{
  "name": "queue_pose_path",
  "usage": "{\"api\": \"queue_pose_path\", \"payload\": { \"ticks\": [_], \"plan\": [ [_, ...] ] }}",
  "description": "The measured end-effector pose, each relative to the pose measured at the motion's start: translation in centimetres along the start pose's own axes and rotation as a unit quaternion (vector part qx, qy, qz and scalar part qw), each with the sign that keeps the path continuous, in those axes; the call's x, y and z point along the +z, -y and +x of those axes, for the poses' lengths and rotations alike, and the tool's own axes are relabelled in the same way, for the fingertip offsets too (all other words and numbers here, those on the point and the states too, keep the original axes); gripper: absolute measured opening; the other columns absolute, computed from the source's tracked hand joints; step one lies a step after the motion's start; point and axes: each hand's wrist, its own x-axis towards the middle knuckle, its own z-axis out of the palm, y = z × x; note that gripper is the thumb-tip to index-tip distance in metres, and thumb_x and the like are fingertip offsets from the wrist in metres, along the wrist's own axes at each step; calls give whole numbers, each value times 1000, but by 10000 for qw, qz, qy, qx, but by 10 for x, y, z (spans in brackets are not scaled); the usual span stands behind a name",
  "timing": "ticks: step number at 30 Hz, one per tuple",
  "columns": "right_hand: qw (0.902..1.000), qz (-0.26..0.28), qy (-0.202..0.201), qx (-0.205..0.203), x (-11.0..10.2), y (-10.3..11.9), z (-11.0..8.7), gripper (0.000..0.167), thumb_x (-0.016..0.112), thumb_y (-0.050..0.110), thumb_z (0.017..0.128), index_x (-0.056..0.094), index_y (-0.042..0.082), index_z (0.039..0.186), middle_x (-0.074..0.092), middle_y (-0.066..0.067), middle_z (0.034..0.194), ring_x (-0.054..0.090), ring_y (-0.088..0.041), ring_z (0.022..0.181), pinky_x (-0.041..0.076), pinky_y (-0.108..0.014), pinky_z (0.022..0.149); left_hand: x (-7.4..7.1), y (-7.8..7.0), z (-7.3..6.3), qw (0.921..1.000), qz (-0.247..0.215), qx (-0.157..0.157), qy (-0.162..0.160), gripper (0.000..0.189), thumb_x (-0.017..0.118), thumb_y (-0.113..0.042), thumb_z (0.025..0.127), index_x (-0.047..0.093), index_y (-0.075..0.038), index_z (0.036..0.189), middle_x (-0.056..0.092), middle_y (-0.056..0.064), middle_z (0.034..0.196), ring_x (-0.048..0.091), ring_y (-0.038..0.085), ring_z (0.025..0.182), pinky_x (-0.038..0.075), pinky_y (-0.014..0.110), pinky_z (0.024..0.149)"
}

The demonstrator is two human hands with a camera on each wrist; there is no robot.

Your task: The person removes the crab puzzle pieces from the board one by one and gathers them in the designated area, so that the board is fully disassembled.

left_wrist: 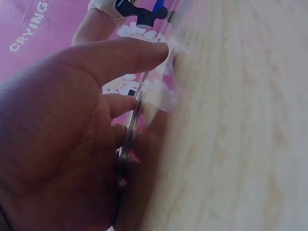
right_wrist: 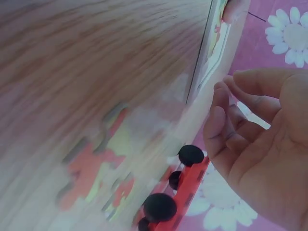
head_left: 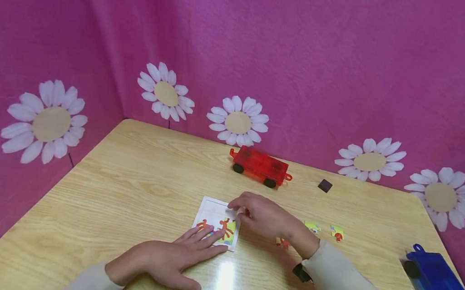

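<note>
A small white-framed puzzle board lies on the table, its lower part filled with yellow and orange pieces. The fingers of my left hand are spread straight across the lower left of the board and touch it. My right hand is at the upper right corner of the board, fingers loosely bent. In the right wrist view no piece shows between the fingers of that hand. Several loose puzzle pieces lie to the right, one partly hidden by my right wrist.
Behind the board stands a red toy wagon with black wheels. To its right lies a small dark square. A blue toy wagon is at the right edge of the wooden table. Pink flowered cloth hangs behind.
</note>
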Motion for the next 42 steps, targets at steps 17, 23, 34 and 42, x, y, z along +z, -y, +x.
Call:
{"api": "queue_pose_path", "payload": {
  "ticks": [17, 23, 34, 42],
  "plan": [
    [9990, -301, 315, -59, 8, 5, 11, 27, 65, -1, 96, 74, 6, 120, 67, -6, 112, 63, -20, 103, 54, -41, 94, 0, 1, 1, 10000, 24, 18, 40, 82, 61, -45, 100, 18, -24, 167, -1, 3, 173, -9, 37, 155, 3, 58, 122],
    [9985, -426, 347, 47, 8, 7, 11, 24, 68, 3, 96, 75, 9, 118, 68, -3, 108, 63, -17, 99, 55, -40, 93, 0, 1, 1, 10000, -5, 22, 46, 82, 61, -45, 100, 18, -24, 167, -1, 3, 173, -8, 37, 155, 3, 60, 121],
    [9983, -483, 328, -4, 9, 6, 9, 17, 67, 4, 97, 77, 9, 111, 70, 1, 101, 64, -16, 93, 55, -40, 88, 1, 3, 2, 10000, 47, 35, -12, 83, 61, -45, 99, 19, -23, 167, -1, 3, 173, -8, 37, 155, 3, 60, 121],
    [9994, -37, 346, 6, 7, 6, 14, 11, 66, 6, 99, 74, 11, 104, 69, 5, 94, 59, -11, 83, 54, -33, 80, 1, 3, 1, 10000, 55, 18, -16, 82, 62, -44, 99, 21, -22, 167, 0, 5, 173, -7, 38, 155, 4, 59, 122]
  ]
}}
